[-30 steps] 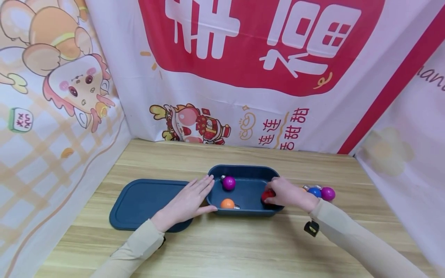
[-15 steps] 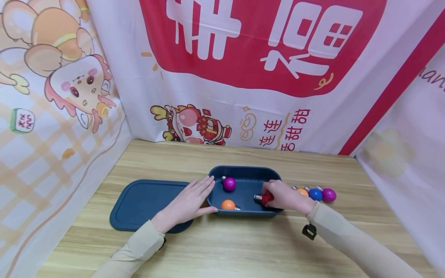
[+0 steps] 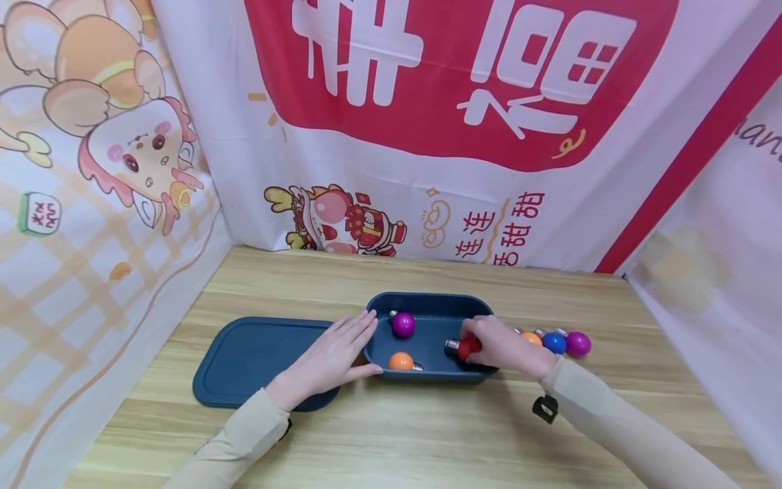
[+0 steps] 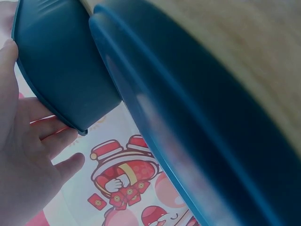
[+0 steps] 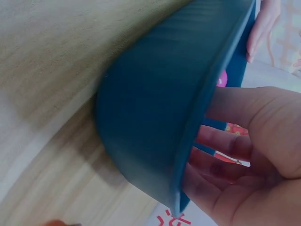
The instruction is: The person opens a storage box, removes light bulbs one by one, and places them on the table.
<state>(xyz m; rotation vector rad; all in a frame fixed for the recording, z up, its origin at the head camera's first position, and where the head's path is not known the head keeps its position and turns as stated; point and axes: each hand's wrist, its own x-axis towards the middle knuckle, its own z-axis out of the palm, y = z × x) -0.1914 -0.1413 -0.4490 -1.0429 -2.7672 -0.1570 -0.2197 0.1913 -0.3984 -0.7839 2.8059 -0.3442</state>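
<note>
Inside the dark blue box (image 3: 430, 373), my right hand (image 3: 504, 345) pinches a red light bulb (image 3: 469, 348) near the right end, its metal screw base pointing left. In the right wrist view the fingers reach over the box rim and the bulb is hidden. My left hand (image 3: 326, 353) lies with straight fingers against the box's left rim; the left wrist view shows these fingers (image 4: 59, 134) along the box wall. A purple bulb (image 3: 403, 324) lies in the box toward the back left, and an orange bulb (image 3: 401, 360) by the front wall.
The flat dark blue lid (image 3: 256, 360) lies on the wooden table (image 3: 391, 435), partly under my left hand. To the right of the box sit an orange bulb (image 3: 531, 339), a blue bulb (image 3: 554, 342) and a purple bulb (image 3: 578, 343). Printed cloth (image 3: 379, 170) hangs behind.
My right hand has shifted slightly with the red bulb, whose metal base now shows pointing left. My left hand has stayed at the box's left rim.
</note>
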